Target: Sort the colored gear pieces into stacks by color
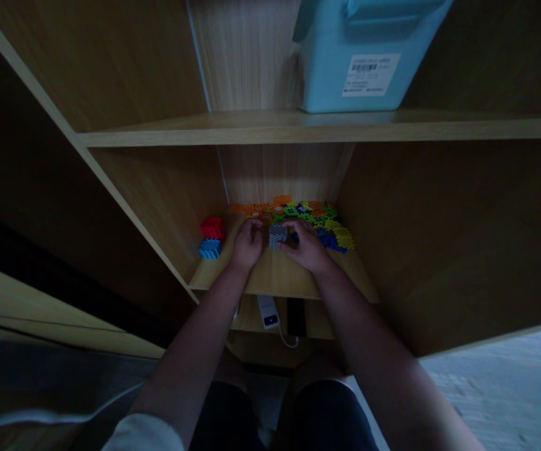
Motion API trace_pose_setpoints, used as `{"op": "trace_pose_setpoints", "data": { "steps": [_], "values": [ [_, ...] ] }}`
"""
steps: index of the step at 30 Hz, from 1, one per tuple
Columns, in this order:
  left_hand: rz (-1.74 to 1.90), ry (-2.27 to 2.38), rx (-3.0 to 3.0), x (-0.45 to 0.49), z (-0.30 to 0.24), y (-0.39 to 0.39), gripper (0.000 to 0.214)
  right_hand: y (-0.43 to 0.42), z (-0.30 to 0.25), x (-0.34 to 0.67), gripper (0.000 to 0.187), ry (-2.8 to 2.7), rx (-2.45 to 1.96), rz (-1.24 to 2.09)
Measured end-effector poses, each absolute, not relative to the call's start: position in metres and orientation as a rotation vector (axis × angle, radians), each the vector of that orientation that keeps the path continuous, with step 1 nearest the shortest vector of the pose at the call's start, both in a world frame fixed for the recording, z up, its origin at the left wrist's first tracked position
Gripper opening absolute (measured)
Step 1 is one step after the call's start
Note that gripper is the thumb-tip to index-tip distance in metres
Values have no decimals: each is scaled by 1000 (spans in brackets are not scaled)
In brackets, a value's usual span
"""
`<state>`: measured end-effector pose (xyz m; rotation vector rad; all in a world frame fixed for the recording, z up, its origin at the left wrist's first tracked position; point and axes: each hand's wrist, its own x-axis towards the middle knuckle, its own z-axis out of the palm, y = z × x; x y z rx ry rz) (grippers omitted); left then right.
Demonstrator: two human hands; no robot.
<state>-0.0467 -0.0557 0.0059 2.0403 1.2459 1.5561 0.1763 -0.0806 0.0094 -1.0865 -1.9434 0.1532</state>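
Note:
A grey stack of toothed plastic pieces (278, 234) stands on the middle shelf board between my hands. My right hand (306, 245) grips it from the right, thumb at the near side and index finger at the far corner. To the left of the stack, my left hand (248, 242) is apart from it, with loosely bent fingers and nothing visible in them. Behind both hands lies a spread of loose gear-like pieces: orange ones (252, 209), green ones (293, 212), yellow ones (343, 235) and blue ones (329, 239).
A red stack (213, 228) and a light blue stack (210, 248) sit at the left shelf wall. Overhead, a blue bin (327, 75) stands on the upper shelf (181, 134). Below, a white power bank (267, 311) with a cable lies beside a dark flat object (296, 317).

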Motion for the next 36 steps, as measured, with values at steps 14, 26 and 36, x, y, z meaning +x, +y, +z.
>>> {"op": "trace_pose_setpoints", "data": {
  "steps": [14,26,36],
  "values": [
    [1628,1349,1949,-50,-2,-46,14,-72,-13,177,92,-1985,-1306,182],
    [1662,1388,1891,-51,-5,-43,13,-81,-4,170,93,-2040,-1218,284],
    [1716,1435,1805,-54,-8,-38,14,-68,-4,203,38,-1924,-1210,129]
  ]
}}
